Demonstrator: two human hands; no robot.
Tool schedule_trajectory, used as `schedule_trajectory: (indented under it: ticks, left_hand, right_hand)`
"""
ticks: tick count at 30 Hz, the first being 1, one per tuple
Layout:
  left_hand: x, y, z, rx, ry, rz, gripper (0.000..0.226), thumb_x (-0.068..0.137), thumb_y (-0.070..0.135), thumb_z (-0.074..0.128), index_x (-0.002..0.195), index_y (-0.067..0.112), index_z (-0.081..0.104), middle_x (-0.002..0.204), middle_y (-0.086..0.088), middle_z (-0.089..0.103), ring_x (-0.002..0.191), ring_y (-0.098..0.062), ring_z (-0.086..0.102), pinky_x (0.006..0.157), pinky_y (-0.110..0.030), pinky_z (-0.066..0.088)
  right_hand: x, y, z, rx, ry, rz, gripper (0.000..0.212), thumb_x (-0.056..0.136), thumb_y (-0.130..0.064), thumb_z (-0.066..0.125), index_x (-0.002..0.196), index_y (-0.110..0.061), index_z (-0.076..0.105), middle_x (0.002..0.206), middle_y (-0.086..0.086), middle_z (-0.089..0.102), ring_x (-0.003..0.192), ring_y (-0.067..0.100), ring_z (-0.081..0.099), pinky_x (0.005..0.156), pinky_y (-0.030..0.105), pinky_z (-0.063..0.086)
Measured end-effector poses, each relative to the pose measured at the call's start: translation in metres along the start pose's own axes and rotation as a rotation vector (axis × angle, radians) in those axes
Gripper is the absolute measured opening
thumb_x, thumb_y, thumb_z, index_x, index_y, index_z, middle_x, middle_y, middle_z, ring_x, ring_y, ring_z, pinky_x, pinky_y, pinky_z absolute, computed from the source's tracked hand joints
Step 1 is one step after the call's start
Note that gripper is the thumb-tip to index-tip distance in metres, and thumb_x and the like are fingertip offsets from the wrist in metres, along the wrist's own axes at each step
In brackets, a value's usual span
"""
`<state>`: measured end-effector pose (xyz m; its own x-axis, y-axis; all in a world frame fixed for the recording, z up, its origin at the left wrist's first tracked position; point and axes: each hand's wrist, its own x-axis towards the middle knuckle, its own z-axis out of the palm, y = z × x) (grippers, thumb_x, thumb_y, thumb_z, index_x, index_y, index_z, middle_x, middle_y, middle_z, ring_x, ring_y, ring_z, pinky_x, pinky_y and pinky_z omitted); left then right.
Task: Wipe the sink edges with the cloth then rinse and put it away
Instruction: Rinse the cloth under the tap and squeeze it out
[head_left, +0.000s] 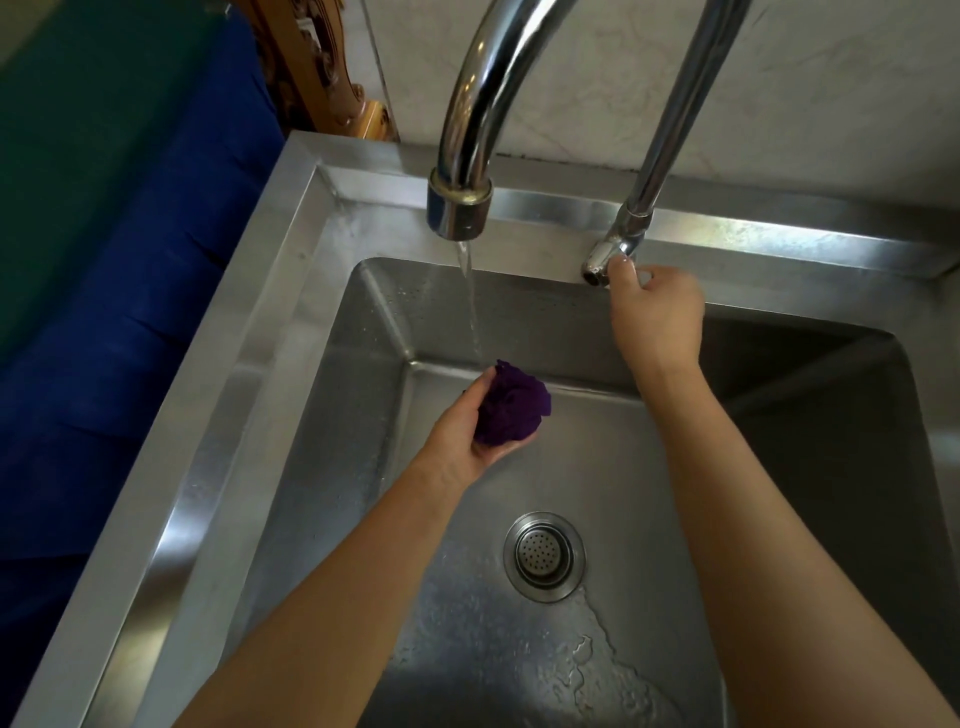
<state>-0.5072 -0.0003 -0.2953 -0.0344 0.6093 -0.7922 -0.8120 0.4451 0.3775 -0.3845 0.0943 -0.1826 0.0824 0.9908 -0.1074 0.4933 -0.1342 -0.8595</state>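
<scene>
In the head view, the only one there is, the left hand (467, 431) sits just left of the frame's centre, low inside the sink (249, 364), palm turned up and fingers curled round a bunched purple cloth (511, 402). The cloth lies in the hollow of that palm and bulges out toward the upper right of the hand, its top directly under the thin water stream (470, 301) falling from the spout (460, 208) at upper centre. Holding it balled up in the palm looks meant to catch the water in the fabric and keep it ready for squeezing, with the run-off dropping into the basin rather than onto the rim. A wet trail already leads across the basin floor toward the drain strainer (544, 556) at lower centre. The right hand (657, 317), in the upper right of centre, reaches up to the back ledge, and its fingertips close on the end of the tap handle (605, 260) at the foot of the tap's upright pipe. That placement suggests it is governing the flow while the other hand rinses. The two hands are well apart, and the cloth touches only the left one. Going by this, the wiping seems finished and the rinse is under way, with putting the cloth away yet to come. Dark blue fabric (130, 312) fills the left edge of the frame beyond the sink.
</scene>
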Motion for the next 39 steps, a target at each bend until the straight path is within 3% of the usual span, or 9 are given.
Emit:
schedule_trajectory:
  ticks: [2,9,15,20,25,32,36,38,39]
  left_hand:
    - [-0.002,0.001,-0.002,0.005,-0.004,0.008,0.021,0.09,0.033,0.058,0.096,0.013,0.065,0.08,-0.005,0.075,0.083,-0.025,0.066,0.062,-0.039,0.058]
    - [0.0,0.002,-0.011,-0.012,0.009,0.004,0.028,0.087,0.036,0.06,0.106,0.015,0.064,0.104,-0.009,0.069,0.09,-0.026,0.068,0.062,-0.039,0.06]
    - [0.003,0.004,-0.014,-0.014,0.009,0.024,0.022,0.088,0.035,0.06,0.092,0.015,0.069,0.085,-0.007,0.075,0.081,-0.025,0.07,0.063,-0.038,0.061]
    - [0.005,0.004,-0.016,0.003,0.004,0.032,0.023,0.087,0.036,0.06,0.092,0.015,0.069,0.085,-0.007,0.076,0.08,-0.024,0.072,0.072,-0.039,0.059]
    - [0.004,0.008,-0.013,0.014,0.043,0.05,0.021,0.086,0.033,0.064,0.093,0.014,0.067,0.095,-0.011,0.071,0.091,-0.028,0.067,0.077,-0.045,0.057]
    - [-0.001,0.01,-0.005,0.041,0.062,0.071,0.019,0.086,0.032,0.064,0.093,0.015,0.067,0.092,-0.009,0.073,0.086,-0.028,0.069,0.074,-0.046,0.058]
    - [-0.002,0.007,0.005,0.11,0.095,0.089,0.016,0.089,0.031,0.057,0.092,0.017,0.065,0.086,-0.005,0.072,0.079,-0.024,0.068,0.053,-0.037,0.058]
    - [-0.001,0.003,0.014,0.151,0.112,0.097,0.018,0.09,0.032,0.053,0.085,0.019,0.064,0.069,0.0,0.072,0.067,-0.018,0.067,0.046,-0.03,0.056]
    - [-0.001,0.0,0.017,0.183,0.125,0.103,0.02,0.09,0.032,0.051,0.082,0.02,0.063,0.061,0.002,0.07,0.06,-0.015,0.066,0.044,-0.026,0.054]
  right_hand:
    - [0.0,0.0,0.0,-0.005,0.016,-0.005,0.05,0.091,-0.026,0.048,0.046,-0.015,0.029,0.046,0.001,0.031,0.045,0.015,0.025,0.053,0.029,0.025]
    - [0.0,-0.002,0.0,-0.029,0.026,-0.038,0.051,0.091,-0.022,0.048,0.044,-0.015,0.029,0.045,0.001,0.032,0.042,0.014,0.025,0.051,0.028,0.025]
    - [-0.002,0.001,0.001,0.014,0.023,-0.039,0.05,0.092,-0.024,0.048,0.045,-0.016,0.031,0.046,0.0,0.032,0.043,0.014,0.025,0.05,0.027,0.024]
    - [0.0,0.007,0.005,0.177,0.013,0.031,0.04,0.089,-0.025,0.048,0.052,-0.013,0.041,0.05,0.002,0.037,0.049,0.018,0.034,0.054,0.03,0.03]
    - [-0.005,0.019,0.003,0.388,-0.077,0.014,0.045,0.096,-0.024,0.045,0.052,-0.014,0.046,0.05,0.001,0.042,0.04,0.004,0.038,0.044,0.014,0.035]
    - [-0.001,0.038,-0.002,0.618,-0.342,0.021,0.045,0.098,-0.032,0.039,0.062,-0.011,0.055,0.044,-0.004,0.044,0.042,0.009,0.036,0.043,0.021,0.027]
    - [-0.005,0.046,-0.007,0.497,-0.465,-0.002,0.044,0.1,-0.038,0.029,0.083,-0.013,0.062,0.069,0.004,0.059,0.063,0.012,0.052,0.057,0.023,0.042]
    - [-0.02,0.063,-0.003,0.315,-0.53,-0.043,0.034,0.099,-0.031,0.034,0.114,-0.013,0.06,0.107,0.008,0.063,0.097,0.011,0.056,0.082,0.02,0.046]
    - [-0.033,0.073,0.001,0.192,-0.567,-0.081,0.036,0.097,-0.029,0.043,0.129,-0.014,0.051,0.126,0.008,0.055,0.114,0.009,0.048,0.095,0.016,0.04]
